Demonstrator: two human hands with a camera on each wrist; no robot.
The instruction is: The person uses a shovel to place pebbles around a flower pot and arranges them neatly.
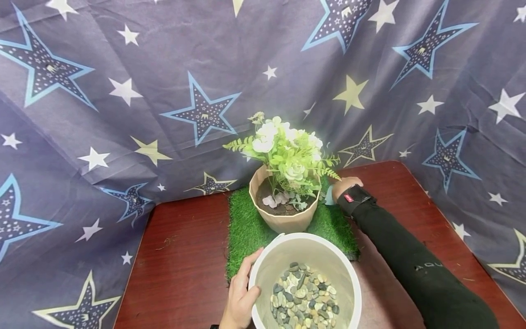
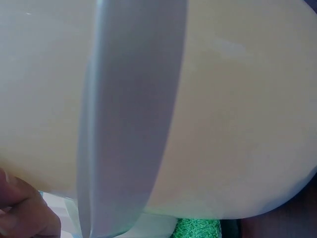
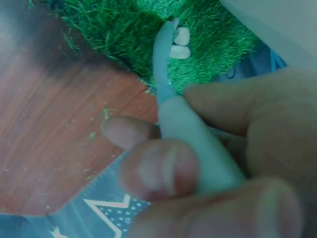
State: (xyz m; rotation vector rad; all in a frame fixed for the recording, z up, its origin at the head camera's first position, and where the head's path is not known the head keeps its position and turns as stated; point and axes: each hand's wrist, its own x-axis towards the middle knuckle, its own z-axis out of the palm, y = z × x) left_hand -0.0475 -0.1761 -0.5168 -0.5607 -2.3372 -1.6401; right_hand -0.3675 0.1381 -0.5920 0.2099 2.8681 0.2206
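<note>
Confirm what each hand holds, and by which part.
Left hand grips the white bucket by its rim. Right hand holds a pale tool by its handle end, fingers curled round it.

Head view down over the table (image 1: 185,256), left wrist view tight against bucket (image 2: 237,124), right wrist view close over grass mat (image 3: 119,29)

smooth plastic bucket (image 1: 306,256); glossy wooden table (image 1: 185,265); rough fake-grass mat (image 1: 246,228).

Probably a makeshift recording corner: star-printed cloth (image 1: 164,68) hung as backdrop behind a small red-brown table (image 1: 185,265).
</note>
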